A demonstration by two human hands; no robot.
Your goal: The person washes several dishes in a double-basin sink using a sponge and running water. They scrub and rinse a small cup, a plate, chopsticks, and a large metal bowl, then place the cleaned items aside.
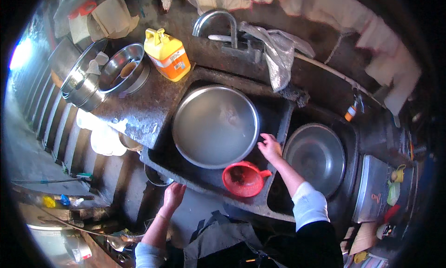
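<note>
A wide metal basin (212, 128) of cloudy water sits in the left compartment of a dark sink (223, 196). My right hand (271, 149) is beside the basin's right rim, fingers bent and apart, holding nothing that I can see. Whether its fingertips touch the rim is unclear. In front of the basin, a red plastic scoop (243, 179) with a short handle rests near the sink's front edge. My left hand (174, 197) hangs just outside that edge with its fingers curled. A metal bowl (156, 176) shows next to it, partly hidden; I cannot tell whether the hand touches it.
Another metal basin (315, 160) stands in the right compartment. A curved faucet (216, 19) and a silvery plastic bag (278, 59) are behind the sink. On the left counter are a yellow jug (167, 55), a steel bowl (122, 67) and pots (85, 83). Steps (73, 135) lie further left.
</note>
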